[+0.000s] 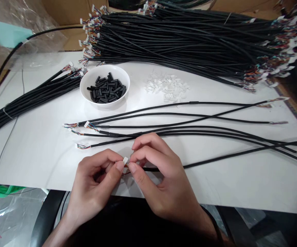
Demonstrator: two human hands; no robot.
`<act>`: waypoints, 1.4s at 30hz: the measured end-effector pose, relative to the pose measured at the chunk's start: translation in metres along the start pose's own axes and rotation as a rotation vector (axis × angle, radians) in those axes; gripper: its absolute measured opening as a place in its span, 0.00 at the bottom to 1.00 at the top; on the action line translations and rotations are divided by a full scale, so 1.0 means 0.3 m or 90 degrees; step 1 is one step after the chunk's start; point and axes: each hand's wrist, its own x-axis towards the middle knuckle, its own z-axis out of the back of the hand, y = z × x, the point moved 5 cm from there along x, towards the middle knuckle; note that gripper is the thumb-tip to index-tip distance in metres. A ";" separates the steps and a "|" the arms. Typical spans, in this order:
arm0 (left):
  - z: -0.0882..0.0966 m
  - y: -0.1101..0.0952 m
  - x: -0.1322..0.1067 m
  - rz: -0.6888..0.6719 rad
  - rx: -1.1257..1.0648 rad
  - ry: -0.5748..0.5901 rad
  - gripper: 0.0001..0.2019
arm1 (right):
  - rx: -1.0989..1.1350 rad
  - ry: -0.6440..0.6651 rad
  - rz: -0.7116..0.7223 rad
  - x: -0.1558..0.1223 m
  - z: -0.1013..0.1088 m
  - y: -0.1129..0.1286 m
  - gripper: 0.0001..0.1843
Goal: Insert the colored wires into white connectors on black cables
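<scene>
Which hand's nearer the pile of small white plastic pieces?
Right. The right hand sits below the pile of small white plastic pieces, slightly left of it; the left hand is farther down-left. Both pinch a small white connector.

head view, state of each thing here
left hand, pinching a cable end at its white connector
right hand, pinching the same cable end
white bowl, holding short black tubes
white plastic pieces, loose in a pile
large cable bundle, stacked, wire ends fanned
loose black cables, lying spread, some crossing
</scene>
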 end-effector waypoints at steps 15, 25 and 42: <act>-0.001 0.010 -0.008 0.007 -0.020 -0.024 0.11 | 0.008 -0.013 0.025 -0.002 -0.004 0.007 0.07; 0.006 0.013 -0.013 0.022 -0.036 -0.050 0.10 | 0.020 -0.011 0.034 0.003 -0.002 0.012 0.06; 0.009 0.022 -0.013 0.030 -0.100 -0.069 0.10 | 0.013 -0.017 0.051 0.006 0.001 0.009 0.05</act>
